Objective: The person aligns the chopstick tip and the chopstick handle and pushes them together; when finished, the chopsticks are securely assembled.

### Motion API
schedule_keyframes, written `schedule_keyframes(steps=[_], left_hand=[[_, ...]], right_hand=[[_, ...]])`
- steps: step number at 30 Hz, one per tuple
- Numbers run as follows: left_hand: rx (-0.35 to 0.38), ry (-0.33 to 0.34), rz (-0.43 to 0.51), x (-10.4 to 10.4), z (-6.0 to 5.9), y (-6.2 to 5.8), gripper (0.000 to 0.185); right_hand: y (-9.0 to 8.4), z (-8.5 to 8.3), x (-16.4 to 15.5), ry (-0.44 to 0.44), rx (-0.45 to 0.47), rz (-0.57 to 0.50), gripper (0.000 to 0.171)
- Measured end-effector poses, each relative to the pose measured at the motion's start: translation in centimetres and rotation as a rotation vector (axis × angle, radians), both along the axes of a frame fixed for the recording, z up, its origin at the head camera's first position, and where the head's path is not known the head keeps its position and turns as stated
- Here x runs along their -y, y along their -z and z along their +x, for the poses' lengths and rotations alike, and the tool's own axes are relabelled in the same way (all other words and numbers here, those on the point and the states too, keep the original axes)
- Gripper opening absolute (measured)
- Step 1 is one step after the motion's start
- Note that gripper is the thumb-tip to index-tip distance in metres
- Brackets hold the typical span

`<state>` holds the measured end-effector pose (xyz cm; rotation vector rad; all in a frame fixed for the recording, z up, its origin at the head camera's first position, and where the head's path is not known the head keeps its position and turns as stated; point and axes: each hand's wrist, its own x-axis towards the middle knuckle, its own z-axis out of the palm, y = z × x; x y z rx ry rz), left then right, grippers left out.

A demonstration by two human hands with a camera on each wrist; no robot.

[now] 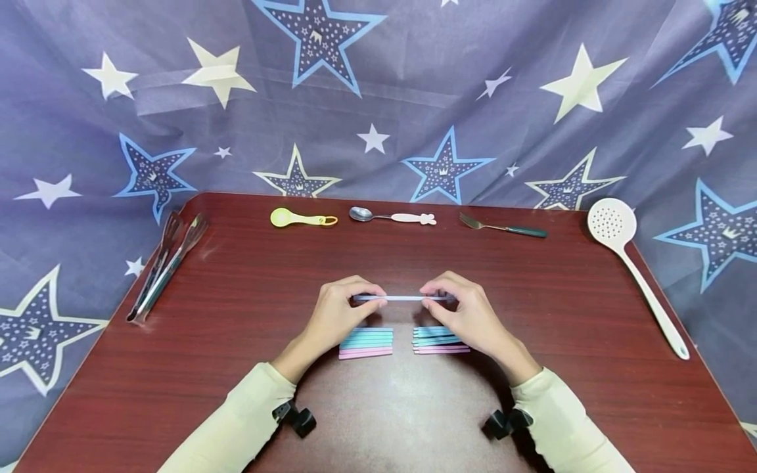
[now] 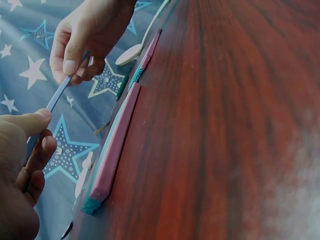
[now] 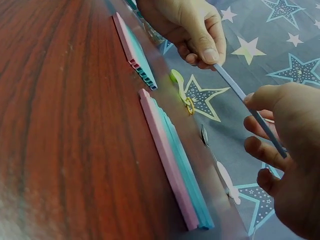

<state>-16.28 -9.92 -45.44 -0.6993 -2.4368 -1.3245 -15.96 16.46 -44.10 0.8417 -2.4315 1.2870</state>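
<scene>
Pinching blue stick (image 1: 405, 298): left hand (image 1: 337, 310), right hand (image 1: 467, 310); far table edge (image 1: 393, 205) well apart.

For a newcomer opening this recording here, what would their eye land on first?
Probably the pale bluish stick pinched between the left hand and right hand, raised over the middle of the dark red table. Nearer the person lie two groups of teal and pink sticks, side by side. Behind the table, the star-patterned cloth draws attention too.
</scene>
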Motion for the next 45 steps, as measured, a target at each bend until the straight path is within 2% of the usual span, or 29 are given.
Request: schedule_keyframes(steps=[11,17,24,32,39,45], left_hand=[[0.009,-0.046,0.001,1.2,-0.8,0.4,0.009],[0.003,-0.109,-0.01,2.7,-2.1,0.1,0.007],[0.008,-0.21,-0.005,4.6,-4.2,-0.4,0.007],[0.024,-0.294,-0.01,6.4,-6.1,0.4,0.008],[0.052,-0.337,-0.046,7.6,-7.4,1.4,0.009],[0.058,-0.366,-0.037,8.4,-8.4,2.0,0.01]], right_hand=[[-0.5,-0.6,-2.0,0.078,-0.021,-0.018,0.029],[0.0,-0.4,-3.8,0.139,-0.014,0.001,0.027],[1.7,0.1,-3.8,0.068,0.07,0.042,0.018],[2.8,0.9,-3.0,-0.039,0.183,0.117,0.017],[2.8,1.2,-2.8,-0.067,0.191,0.176,0.014],[2.6,1.1,-2.8,-0.083,0.197,0.186,0.013]])
